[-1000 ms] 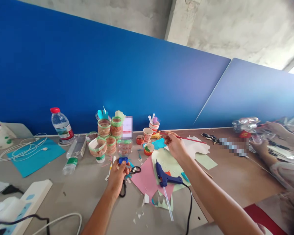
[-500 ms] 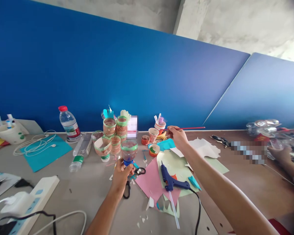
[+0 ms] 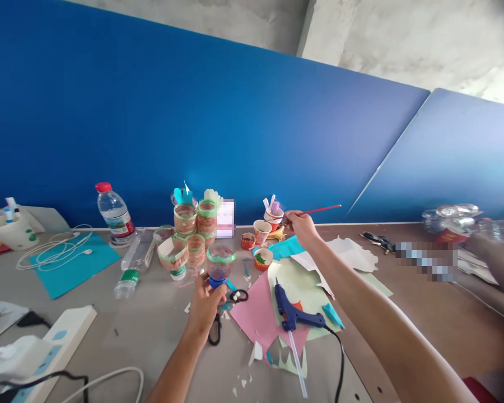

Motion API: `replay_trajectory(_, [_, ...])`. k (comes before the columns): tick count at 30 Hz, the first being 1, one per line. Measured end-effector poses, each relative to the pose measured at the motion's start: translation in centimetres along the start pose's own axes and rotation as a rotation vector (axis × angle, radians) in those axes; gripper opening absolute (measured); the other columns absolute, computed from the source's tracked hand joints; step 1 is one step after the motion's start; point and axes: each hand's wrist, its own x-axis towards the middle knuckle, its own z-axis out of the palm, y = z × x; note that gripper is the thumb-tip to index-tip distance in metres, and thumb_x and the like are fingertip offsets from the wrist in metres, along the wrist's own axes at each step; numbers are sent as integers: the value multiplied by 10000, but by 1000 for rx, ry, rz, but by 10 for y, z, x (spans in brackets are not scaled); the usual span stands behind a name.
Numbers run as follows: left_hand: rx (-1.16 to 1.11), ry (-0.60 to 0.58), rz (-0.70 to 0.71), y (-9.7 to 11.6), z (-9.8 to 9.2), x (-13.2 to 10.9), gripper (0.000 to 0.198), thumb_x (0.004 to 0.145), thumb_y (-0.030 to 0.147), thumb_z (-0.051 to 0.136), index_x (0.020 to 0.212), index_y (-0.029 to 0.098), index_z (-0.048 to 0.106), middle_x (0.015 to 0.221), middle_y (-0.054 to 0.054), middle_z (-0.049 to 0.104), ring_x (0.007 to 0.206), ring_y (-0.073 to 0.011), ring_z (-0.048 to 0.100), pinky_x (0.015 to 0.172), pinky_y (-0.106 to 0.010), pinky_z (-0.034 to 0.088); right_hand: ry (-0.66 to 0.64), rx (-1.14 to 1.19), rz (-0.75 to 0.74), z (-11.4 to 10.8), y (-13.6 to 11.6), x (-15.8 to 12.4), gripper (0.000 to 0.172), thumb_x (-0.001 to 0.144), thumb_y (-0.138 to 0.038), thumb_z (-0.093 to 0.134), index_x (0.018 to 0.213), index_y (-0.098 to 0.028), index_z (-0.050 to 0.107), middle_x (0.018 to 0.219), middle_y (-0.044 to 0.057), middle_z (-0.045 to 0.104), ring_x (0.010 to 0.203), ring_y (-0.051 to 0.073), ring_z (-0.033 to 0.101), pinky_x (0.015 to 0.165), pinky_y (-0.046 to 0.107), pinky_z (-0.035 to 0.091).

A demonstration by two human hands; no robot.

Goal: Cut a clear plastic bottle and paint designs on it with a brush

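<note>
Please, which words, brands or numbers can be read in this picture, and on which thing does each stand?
No text is legible.
Label on the upright water bottle: too small to read.
Green label on the lying bottle: too small to read.
Print on the paper cup: too small.
The left pixelated patch: blurred out.
The right pixelated patch: blurred out.

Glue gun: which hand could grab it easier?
Probably the right hand: the glue gun lies beside that arm, though that hand holds a red stick. The left hand grips the bottle top.
</note>
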Motion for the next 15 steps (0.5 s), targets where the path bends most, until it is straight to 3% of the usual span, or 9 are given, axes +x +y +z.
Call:
replay_trajectory(6, [51,64,24,8,4,-1,357,621,306,722,894,205,515,687,33,617,499,-117,541,534,-275,472,-46,-178,-50,7,4,8,228,699,-305,608,516,-173,581,439,13,562,394,96,420,428,243,329])
replay_trajectory(15, [21,112,-24,16,7,-3,410,546,325,742,867,209,516,674,41,611,461,-112,524,507,-274,447,-69,-382,-39,17,13,16,239,727,-278,596,517,-166,603,389,0,519,441,126,479,478,246,350])
